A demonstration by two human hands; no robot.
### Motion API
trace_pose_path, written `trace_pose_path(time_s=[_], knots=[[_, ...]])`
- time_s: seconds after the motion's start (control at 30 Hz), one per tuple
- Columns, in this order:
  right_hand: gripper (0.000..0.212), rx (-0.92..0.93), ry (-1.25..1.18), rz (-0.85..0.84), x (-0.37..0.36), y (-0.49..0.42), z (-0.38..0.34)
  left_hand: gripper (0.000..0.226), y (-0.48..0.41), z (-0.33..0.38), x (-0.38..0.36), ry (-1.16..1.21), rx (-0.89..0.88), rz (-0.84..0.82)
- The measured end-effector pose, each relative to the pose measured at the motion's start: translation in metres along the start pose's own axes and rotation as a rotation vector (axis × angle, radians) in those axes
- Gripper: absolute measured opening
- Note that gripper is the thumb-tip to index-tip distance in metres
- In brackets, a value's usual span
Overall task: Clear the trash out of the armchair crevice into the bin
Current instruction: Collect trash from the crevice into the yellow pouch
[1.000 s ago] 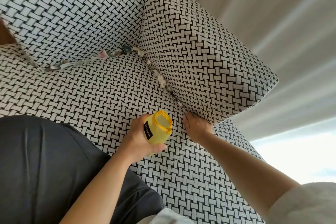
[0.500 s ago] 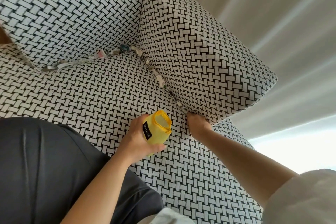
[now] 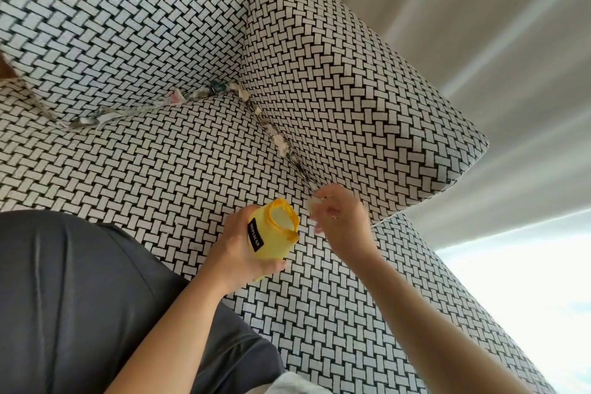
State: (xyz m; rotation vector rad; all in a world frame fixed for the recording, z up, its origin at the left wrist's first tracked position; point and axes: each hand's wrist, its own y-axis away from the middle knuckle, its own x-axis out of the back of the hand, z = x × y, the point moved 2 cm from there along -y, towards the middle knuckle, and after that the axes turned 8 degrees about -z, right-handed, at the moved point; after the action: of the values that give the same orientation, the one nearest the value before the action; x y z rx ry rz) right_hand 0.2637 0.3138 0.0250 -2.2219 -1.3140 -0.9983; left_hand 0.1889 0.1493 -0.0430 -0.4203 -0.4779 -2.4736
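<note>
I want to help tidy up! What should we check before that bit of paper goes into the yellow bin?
1. Left hand grips the yellow bin: ok.
2. Bin open at the top and turned toward the right hand: ok.
3. Right hand pinches a pale scrap: ok, though blurred.
4. Scrap above the bin's opening: not ok, it is beside the rim.
5. Armchair crevice cleared: not ok, more trash is wedged in it.

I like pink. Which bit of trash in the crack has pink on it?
The crumpled scrap in the back crevice, left of the teal bit; the others look white or cream.
</note>
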Motion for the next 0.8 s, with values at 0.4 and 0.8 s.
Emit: trace_pose_path(time_s=[0.4,0.8], knots=[[0.03,-0.332,0.187,-0.048,-0.02,0.027,0.063,0.087,-0.002,-0.001,-0.003,0.036,-0.014,0.005],[0.053,-0.425,0.332,-0.143,-0.012,0.028,0.076,0.093,-0.001,-0.002,-0.003,0.011,0.013,-0.013]])
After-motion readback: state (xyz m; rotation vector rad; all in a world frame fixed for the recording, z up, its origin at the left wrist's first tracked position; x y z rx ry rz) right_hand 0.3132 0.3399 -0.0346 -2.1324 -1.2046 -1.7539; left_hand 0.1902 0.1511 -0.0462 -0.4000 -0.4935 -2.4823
